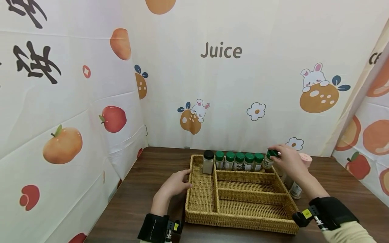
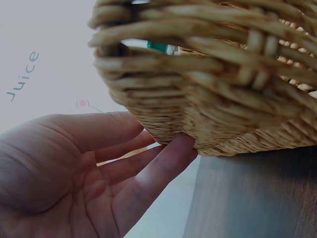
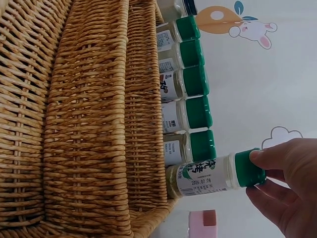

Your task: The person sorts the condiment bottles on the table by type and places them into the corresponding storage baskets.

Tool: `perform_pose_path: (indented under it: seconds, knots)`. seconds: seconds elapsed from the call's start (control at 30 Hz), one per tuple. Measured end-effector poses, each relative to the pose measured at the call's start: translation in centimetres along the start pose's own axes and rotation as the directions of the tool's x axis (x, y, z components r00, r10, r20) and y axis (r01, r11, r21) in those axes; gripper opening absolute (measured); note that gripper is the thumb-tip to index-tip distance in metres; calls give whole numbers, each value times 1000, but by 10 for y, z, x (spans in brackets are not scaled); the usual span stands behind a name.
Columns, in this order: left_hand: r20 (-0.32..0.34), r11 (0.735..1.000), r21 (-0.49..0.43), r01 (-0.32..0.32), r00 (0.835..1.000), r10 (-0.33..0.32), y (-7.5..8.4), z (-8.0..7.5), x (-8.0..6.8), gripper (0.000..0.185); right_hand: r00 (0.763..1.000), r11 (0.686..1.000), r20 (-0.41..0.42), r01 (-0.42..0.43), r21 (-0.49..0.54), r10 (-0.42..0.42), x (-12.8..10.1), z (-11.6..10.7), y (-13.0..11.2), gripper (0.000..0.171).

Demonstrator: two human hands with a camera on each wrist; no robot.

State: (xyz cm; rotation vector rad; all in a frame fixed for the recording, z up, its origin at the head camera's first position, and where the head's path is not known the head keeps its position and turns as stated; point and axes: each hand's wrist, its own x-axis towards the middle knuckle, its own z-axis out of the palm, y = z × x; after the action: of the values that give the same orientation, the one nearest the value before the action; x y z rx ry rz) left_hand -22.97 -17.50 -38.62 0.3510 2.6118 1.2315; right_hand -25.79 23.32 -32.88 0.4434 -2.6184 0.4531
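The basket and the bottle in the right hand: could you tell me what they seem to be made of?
The basket looks like woven wicker, matt tan, with visible strands. The bottle held by the right hand seems clear plastic or glass, with a glossy green plastic cap and a printed label.

a dark brown wooden table (image 1: 146,189) carries a wicker basket (image 1: 237,219) at its middle. just right of the basket, a pink container (image 1: 306,158) and a small white-capped jar (image 1: 295,191) stand on the tabletop.
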Motion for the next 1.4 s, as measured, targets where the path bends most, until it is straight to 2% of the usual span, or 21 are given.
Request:
perform_pose_path:
  seconds: [0.27,0.6,0.73,0.93,1.13,1.4]
  knots:
    - [-1,1000,-17,2,1000,-3,1,0,-1,62,999,1000,44,6,-2,-6,4,7,8,32]
    - [-3,1000,1,5,1000,-5,2,1,0,61,986,998,153,-68,15,65,4,23,20,30]
    - [-5,1000,16,2,1000,-2,1,1,1,61,977,995,187,-102,-14,103,5,27,20,30]
    - [-13,999,37,17,1000,-16,1,0,0,61,970,994,218,-101,-32,106,10,27,18,30]
    - [-18,999,48,16,1000,-15,2,-1,0,61,952,990,271,-129,-62,141,19,25,14,29]
    - [-27,998,69,10,1000,-8,1,0,2,60,944,987,295,-118,-109,145,27,25,9,27]
